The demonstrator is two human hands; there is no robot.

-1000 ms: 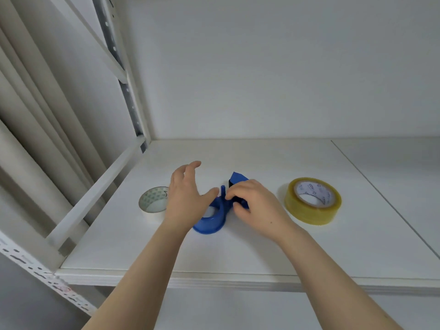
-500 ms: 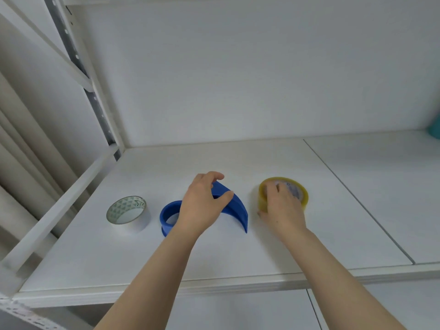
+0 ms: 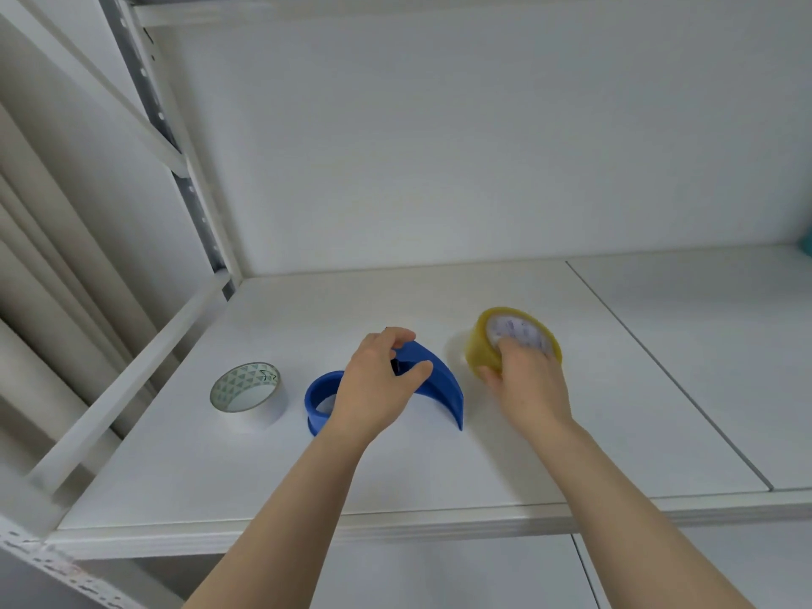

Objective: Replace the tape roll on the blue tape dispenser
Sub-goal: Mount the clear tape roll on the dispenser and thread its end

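The blue tape dispenser (image 3: 444, 389) lies on the white shelf (image 3: 439, 468), a ring at its left and a curved blade guard at its right. My left hand (image 3: 378, 389) grips its middle from above, thumb and fingers around the body. My right hand (image 3: 523, 380) holds the yellow tape roll (image 3: 483, 345), which is tilted up off the shelf just right of the dispenser. A nearly used-up white roll with a triangle-patterned core (image 3: 246, 389) lies flat to the left of the dispenser.
The shelf has a metal upright (image 3: 184, 169) and a slanted brace (image 3: 132, 389) on the left, a wall behind and a seam (image 3: 659, 375) running to the front right. A teal object (image 3: 806, 248) peeks in at the far right edge.
My right hand has closed on the yellow roll and tipped it up off the shelf. My left hand keeps hold of the dispenser.
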